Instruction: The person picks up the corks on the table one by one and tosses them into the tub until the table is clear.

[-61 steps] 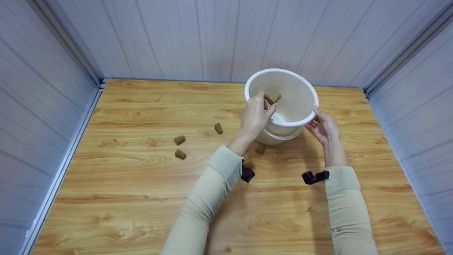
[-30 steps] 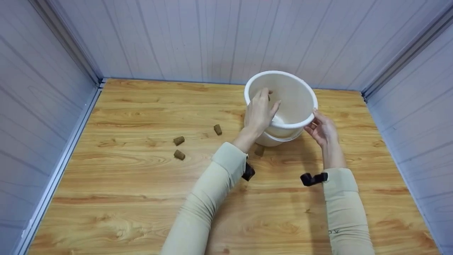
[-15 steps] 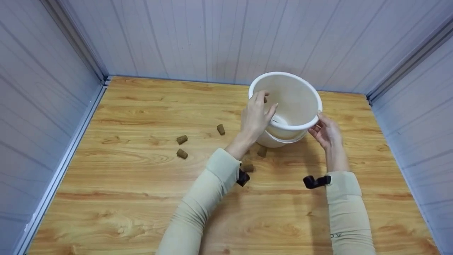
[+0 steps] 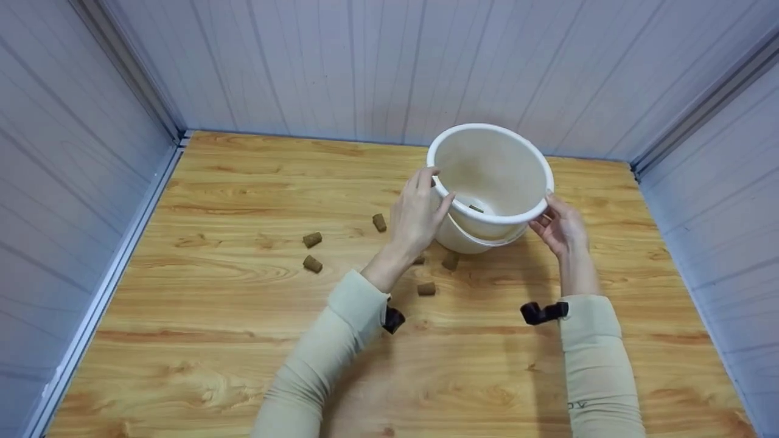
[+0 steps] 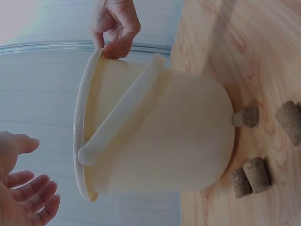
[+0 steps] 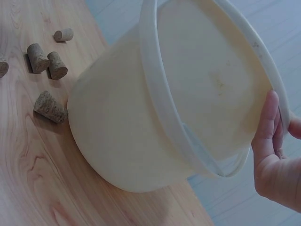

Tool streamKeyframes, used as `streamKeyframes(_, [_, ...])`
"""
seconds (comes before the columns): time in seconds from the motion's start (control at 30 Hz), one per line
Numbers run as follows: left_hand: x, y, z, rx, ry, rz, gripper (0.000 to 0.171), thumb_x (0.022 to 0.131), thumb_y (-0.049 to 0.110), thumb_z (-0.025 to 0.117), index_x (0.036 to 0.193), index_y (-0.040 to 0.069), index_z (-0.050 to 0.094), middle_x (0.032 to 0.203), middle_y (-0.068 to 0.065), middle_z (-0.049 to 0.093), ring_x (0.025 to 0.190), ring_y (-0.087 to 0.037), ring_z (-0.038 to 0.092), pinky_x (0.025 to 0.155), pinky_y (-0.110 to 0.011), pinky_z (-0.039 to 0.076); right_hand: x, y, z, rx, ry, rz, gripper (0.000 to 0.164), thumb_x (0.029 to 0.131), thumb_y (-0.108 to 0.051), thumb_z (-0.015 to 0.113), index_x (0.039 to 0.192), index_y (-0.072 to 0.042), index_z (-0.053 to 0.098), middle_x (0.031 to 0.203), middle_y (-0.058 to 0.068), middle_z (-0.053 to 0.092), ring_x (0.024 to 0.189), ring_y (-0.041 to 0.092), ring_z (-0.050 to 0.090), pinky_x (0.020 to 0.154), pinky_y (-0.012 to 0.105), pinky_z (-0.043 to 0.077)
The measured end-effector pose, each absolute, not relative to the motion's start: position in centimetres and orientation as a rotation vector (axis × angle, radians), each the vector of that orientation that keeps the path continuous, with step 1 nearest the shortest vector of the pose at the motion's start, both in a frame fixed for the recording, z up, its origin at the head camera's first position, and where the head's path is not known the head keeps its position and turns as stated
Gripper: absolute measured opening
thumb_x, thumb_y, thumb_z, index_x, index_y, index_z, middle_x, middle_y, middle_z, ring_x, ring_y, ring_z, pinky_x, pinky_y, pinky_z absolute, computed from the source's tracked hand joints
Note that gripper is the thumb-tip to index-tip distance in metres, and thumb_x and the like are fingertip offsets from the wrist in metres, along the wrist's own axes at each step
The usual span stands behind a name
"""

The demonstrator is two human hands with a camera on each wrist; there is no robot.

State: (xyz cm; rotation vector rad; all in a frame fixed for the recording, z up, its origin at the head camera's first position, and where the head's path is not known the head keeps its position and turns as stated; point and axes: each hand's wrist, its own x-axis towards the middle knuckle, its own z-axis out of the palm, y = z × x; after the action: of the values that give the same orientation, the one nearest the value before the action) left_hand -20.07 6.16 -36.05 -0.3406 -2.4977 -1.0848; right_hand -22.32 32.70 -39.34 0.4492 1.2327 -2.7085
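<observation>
A white bucket (image 4: 471,228) stands at the right of the wooden table, its handle hanging down on the near side. My right hand (image 4: 563,225) pinches the bucket's rim at the right, thumb and fingers on either side of it. Just off the left side of the rim is my left hand (image 5: 28,186), fingers spread and loosely bent, with nothing in it. One cork (image 4: 476,208) shows on the bucket's floor. By the bucket's base lies another cork (image 6: 50,107), with more corks (image 5: 256,174) close by on the table.
To the left of my left hand lie a cork (image 4: 379,222) and two others, one being the upper left cork (image 4: 312,239). A further cork (image 4: 426,289) rests in front of the bucket. Pale panel walls (image 4: 292,67) enclose the table at the back and sides.
My left hand has released the cork it pinched over the bucket and drawn back left, out of the opening. A cork now shows inside. My right hand has stayed on the rim.
</observation>
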Motion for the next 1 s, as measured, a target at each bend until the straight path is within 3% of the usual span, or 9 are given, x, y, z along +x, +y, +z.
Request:
streamKeyframes(0.33, [-19.0,3.7,-37.2,-0.39,-2.519,-1.04,0.037,0.082,0.023,0.064,0.11,0.002,0.05,0.1,-0.008,0.056,0.087,-0.018,0.054,0.069,-0.025,0.045,-22.2,32.6,-39.1,0.449,1.225,-2.702,0.014,0.089,-0.012,0.052,0.088,0.002,0.056,0.072,0.012,0.057,0.059,0.023,0.059,0.053,0.029,0.05])
streamKeyframes(0.6, [-18.1,2.1,-38.4,-0.376,-2.529,-0.982,0.034,0.082,0.021,0.064,0.108,0.002,0.052,0.094,-0.008,0.057,0.084,-0.02,0.054,0.072,-0.031,0.044,-22.2,32.5,-39.2,0.442,1.222,-2.704,0.014,0.088,-0.011,0.053,0.088,0.002,0.057,0.071,0.012,0.057,0.059,0.023,0.06,0.053,0.029,0.05])
streamKeyframes(0.8, [-17.6,0.7,-39.4,-0.356,-2.525,-0.966,0.036,0.08,0.02,0.065,0.109,0.003,0.052,0.099,-0.009,0.058,0.085,-0.019,0.055,0.075,-0.034,0.044,-22.2,32.5,-39.3,0.412,1.215,-2.694,0.016,0.089,-0.012,0.052,0.084,0.002,0.06,0.069,0.012,0.057,0.058,0.023,0.06,0.052,0.029,0.05])
streamKeyframes(1.0, [-17.2,-0.8,-40.6,-0.303,-2.529,-0.963,0.034,0.08,0.02,0.066,0.106,0.002,0.053,0.086,-0.005,0.057,0.078,-0.02,0.055,0.069,-0.032,0.044,-22.2,32.6,-39.3,0.416,1.208,-2.703,0.018,0.09,-0.012,0.05,0.082,0.001,0.06,0.069,0.012,0.057,0.059,0.023,0.06,0.052,0.029,0.05])
